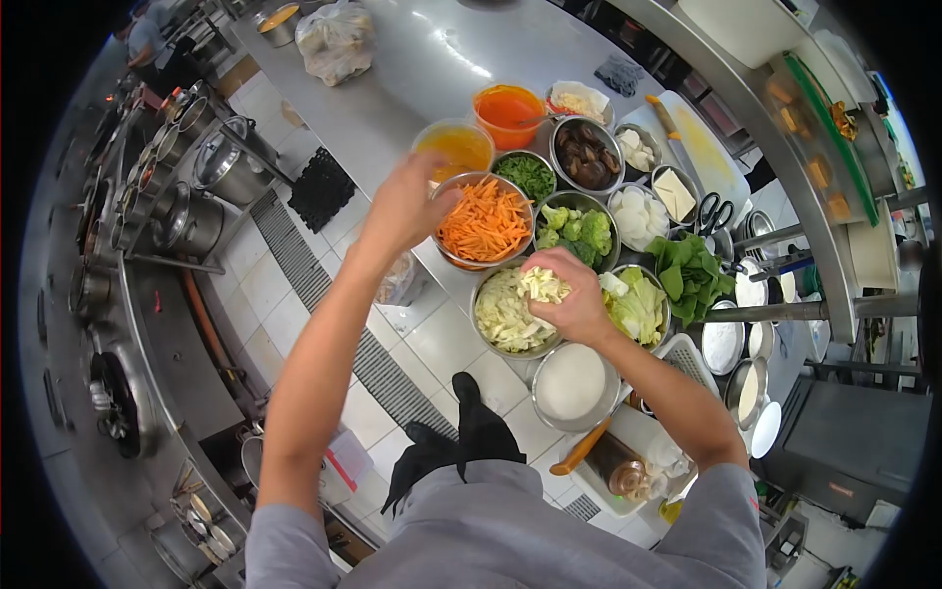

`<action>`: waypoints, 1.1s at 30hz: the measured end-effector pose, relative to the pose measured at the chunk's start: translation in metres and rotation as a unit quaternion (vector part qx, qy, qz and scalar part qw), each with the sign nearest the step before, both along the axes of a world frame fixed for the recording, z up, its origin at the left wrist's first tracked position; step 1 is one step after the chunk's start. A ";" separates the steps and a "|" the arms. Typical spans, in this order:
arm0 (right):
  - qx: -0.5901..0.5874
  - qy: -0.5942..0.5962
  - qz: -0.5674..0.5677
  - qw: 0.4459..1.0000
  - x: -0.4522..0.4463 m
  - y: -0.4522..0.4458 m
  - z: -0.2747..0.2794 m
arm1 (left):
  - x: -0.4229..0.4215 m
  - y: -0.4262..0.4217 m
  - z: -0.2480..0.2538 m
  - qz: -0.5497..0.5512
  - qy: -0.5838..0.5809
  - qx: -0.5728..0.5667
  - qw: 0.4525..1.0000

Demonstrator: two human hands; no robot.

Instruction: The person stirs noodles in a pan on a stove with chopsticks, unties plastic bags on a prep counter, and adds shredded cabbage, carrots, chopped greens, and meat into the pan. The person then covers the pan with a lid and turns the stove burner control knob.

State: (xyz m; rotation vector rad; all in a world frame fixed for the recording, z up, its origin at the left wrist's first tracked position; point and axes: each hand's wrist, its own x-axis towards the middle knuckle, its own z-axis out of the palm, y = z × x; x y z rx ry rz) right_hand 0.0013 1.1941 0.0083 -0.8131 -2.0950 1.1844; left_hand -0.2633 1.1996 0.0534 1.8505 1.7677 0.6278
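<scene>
My left hand is at the left rim of a steel bowl of carrot strips, its thumb and fingers closed about the edge. The fingers are slightly blurred. A clump of pale chopped cabbage is squeezed in my right hand. Directly beneath it, more chopped cabbage fills another bowl. Broccoli sits just beyond my right hand, and larger cabbage leaves lie in a bowl to its right. Chopped green herbs stand behind the carrots.
Behind are tubs of yellow liquid and orange-red sauce, and a bowl of dark mushrooms. Scissors and leafy greens lie right. A bowl of white contents is nearest me. A metal shelf overhangs the right side.
</scene>
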 end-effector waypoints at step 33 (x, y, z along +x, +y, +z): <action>-0.473 0.057 -0.014 0.879 -0.129 -0.159 0.054 | 0.037 -0.380 -0.116 0.487 -0.561 0.054 0.667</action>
